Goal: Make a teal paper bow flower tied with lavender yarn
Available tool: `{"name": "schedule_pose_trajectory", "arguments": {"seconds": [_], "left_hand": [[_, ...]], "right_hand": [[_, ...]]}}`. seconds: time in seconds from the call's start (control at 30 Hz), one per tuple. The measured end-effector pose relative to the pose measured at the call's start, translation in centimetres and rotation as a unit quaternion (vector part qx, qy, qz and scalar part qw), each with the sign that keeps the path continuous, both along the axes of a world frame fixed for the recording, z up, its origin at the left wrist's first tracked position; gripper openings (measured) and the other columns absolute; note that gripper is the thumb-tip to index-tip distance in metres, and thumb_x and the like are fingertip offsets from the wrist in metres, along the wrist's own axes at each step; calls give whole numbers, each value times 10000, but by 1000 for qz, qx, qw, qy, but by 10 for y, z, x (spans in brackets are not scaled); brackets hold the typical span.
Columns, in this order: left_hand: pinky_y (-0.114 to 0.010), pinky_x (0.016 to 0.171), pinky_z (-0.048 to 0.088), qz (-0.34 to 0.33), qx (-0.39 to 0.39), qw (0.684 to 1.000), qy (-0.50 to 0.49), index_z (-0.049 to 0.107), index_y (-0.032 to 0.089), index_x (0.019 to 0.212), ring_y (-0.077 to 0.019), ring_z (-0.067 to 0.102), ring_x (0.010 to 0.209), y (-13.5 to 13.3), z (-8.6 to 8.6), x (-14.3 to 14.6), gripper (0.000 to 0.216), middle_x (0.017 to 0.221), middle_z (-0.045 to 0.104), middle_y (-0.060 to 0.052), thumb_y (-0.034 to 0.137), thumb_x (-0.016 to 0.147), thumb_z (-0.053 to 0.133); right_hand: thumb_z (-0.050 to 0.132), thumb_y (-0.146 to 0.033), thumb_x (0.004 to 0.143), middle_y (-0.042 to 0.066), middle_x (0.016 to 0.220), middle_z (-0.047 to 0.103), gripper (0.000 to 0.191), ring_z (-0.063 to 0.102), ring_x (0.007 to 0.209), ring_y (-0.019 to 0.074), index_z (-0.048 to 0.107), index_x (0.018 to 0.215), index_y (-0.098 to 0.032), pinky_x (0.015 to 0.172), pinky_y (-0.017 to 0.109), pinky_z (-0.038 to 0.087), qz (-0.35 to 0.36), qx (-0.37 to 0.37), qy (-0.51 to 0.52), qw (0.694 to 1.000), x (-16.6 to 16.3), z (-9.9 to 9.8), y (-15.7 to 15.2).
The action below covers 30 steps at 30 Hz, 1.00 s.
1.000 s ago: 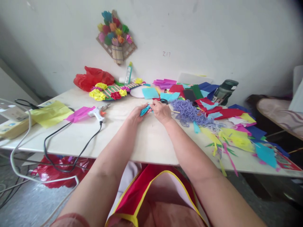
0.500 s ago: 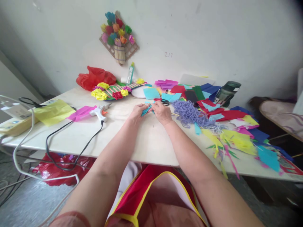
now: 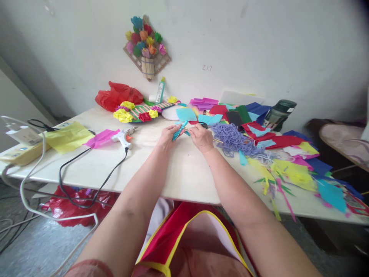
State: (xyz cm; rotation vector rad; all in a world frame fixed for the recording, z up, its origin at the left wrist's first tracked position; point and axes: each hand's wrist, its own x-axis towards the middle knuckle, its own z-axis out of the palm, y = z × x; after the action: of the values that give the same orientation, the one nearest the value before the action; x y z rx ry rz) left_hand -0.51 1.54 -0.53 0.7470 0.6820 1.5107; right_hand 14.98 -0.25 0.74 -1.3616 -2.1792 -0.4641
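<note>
Over the middle of the table, my left hand [image 3: 168,137] pinches a gathered strip of turquoise crepe paper [image 3: 179,132]. My right hand [image 3: 201,137] is closed close beside it, with its fingertips around a thin tan stick [image 3: 218,141]. One end of the stick pokes out past the palm side, and the other end points toward the turquoise paper. A bit of turquoise also shows by the right fingertips; whether they hold it too is hard to make out. Just behind the right hand lie scissors [image 3: 203,125] with black handles, partly hidden.
A tangle of purple yarn [image 3: 230,136] and scattered coloured paper [image 3: 291,173] cover the right side, with a dark bottle [image 3: 279,113] behind. On the left are a glue gun [image 3: 124,139], its cord and a power strip [image 3: 23,153]. A flower-decorated piece [image 3: 141,112] lies at the back.
My hands have drawn slightly apart. The turquoise paper now stands up more visibly from my left fingers, and the stick shows between the hands. The view has shifted a little.
</note>
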Motion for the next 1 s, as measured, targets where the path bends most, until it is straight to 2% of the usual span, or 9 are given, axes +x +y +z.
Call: {"name": "schedule_pose_trajectory", "arguments": {"seconds": [0.23,0.33,0.53,0.67,0.87,1.0], "left_hand": [[-199,714,545,53,-29,998,-19,651,89,709,-94,649,616,1,3,-4,46,656,665,-34,75,750,663],[-210,717,549,57,-34,997,-25,651,91,740,-106,660,629,2,2,-5,39,657,665,-33,89,734,690],[-188,682,545,79,-42,996,-20,635,89,772,-105,666,626,1,5,-4,37,675,683,-50,98,761,669],[-195,682,545,95,-47,994,-11,627,90,766,-104,663,607,1,6,-5,33,673,684,-51,105,777,654],[-193,644,547,84,-36,996,-11,622,92,782,-109,664,591,2,3,-6,60,681,687,-56,138,778,660],[-211,658,557,65,-37,997,-8,634,101,826,-120,668,601,1,3,-5,117,693,692,-59,212,794,652]], "right_hand": [[396,-363,938,75,1023,686,360,593,884,168,711,1008,-204,710,243,357,0,-48,50,998,10,2,6],[424,-381,923,67,998,701,347,601,883,166,722,970,-209,712,244,361,-1,-56,61,997,14,2,11],[473,-453,886,59,875,725,362,622,822,178,739,858,-208,669,260,357,-34,-86,62,994,22,4,12],[473,-483,875,68,869,727,377,635,838,192,741,863,-217,680,266,378,-68,-103,61,991,27,4,14],[471,-416,873,99,984,716,332,645,917,224,736,966,-237,721,291,428,-149,-168,41,974,31,1,19],[485,-337,863,116,1008,713,292,646,951,236,743,951,-231,758,307,449,-167,-202,25,965,32,0,19]]}}
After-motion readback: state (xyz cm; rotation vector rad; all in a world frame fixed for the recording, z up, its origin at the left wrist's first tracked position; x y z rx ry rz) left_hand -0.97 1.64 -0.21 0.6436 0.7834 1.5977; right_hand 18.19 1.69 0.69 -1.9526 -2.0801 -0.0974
